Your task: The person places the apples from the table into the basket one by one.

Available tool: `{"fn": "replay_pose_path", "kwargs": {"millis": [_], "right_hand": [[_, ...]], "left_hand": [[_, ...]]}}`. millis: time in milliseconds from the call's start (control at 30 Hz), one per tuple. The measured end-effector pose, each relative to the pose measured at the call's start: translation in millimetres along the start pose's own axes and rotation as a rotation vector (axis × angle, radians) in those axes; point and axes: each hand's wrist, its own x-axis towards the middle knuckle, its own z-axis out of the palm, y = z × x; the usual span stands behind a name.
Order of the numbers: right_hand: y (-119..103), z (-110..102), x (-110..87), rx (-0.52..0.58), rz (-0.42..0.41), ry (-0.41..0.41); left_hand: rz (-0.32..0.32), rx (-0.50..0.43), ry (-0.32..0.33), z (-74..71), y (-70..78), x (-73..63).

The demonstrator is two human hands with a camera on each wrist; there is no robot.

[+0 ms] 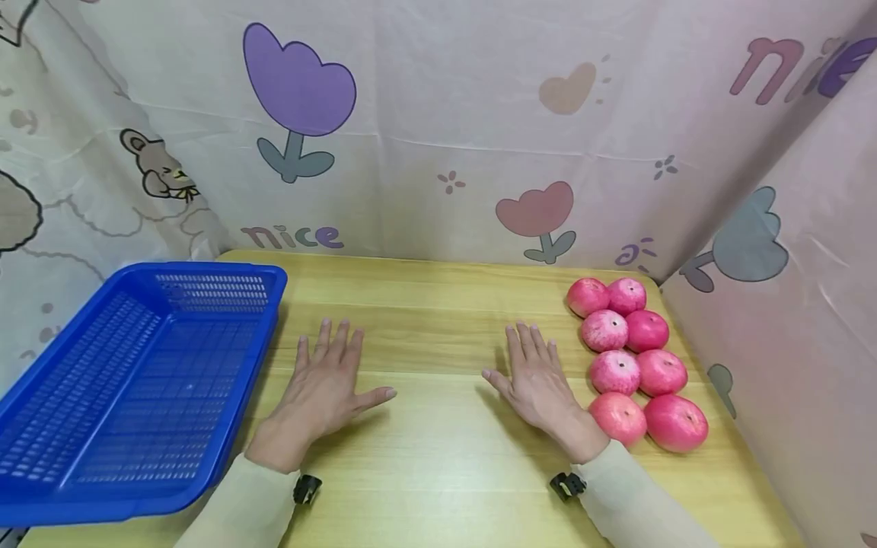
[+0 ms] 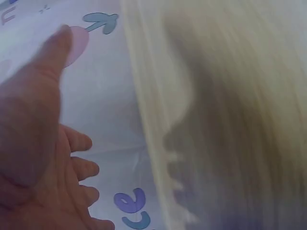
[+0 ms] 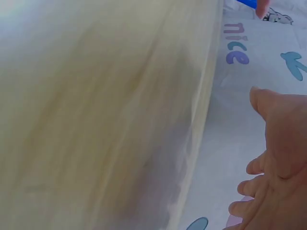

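Note:
My left hand (image 1: pixel 322 388) is held above the wooden table with its fingers straight and its thumb spread to the right. It is nearest to a blue plastic basket (image 1: pixel 270 335) on the left, and does not touch it. My right hand (image 1: pixel 537 384) is held over the table too, fingers straight, just left of a group of pinkish-red apples (image 1: pixel 618 371). Neither hand holds anything. In the left wrist view the left palm (image 2: pixel 43 143) and its shadow show; the right wrist view has the right hand (image 3: pixel 283 158) with straight fingers.
The apples stand in two columns along the right side of the wooden table (image 1: pixel 425 457). The basket has slotted walls and holds nothing visible. A patterned cloth (image 1: pixel 425 91) hangs behind the table and along both sides.

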Motion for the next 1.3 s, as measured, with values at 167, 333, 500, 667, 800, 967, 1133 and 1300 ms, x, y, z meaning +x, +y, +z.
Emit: {"fn": "replay_pose_path", "kwargs": {"millis": [167, 333, 500, 667, 800, 967, 1133, 1300], "right_hand": [[-8.9, -1.0, 5.6, 0.055, -0.032, 0.018], [-23.5, -3.1, 12.9, 0.085, -0.070, 0.031], [-38.5, -4.9, 18.8, 0.104, -0.103, 0.038], [-52.9, -5.3, 24.9, 0.129, -0.131, 0.030], [-62.6, -5.1, 29.1, 0.138, -0.158, 0.023], [-71.4, -1.6, 34.2, 0.132, -0.191, 0.011], [-77.9, 3.5, 39.4, 0.122, -0.244, 0.016], [-84.2, 9.8, 43.9, 0.127, -0.306, -0.001]], "left_hand": [[-0.015, -0.008, 0.056, -13.0, 3.7, -9.7], [-0.050, -0.035, 0.136, -30.1, 5.0, -22.1], [-0.087, -0.064, 0.216, -44.0, -0.8, -34.9], [-0.189, -0.100, 0.252, -52.1, -15.1, -44.3], [-0.278, -0.109, 0.240, -54.0, -25.7, -47.4], [-0.334, -0.098, 0.199, -52.8, -31.9, -47.8], [-0.327, -0.075, 0.142, -52.7, -32.1, -46.9], [-0.305, -0.089, 0.117, -53.8, -29.5, -46.8]]}}
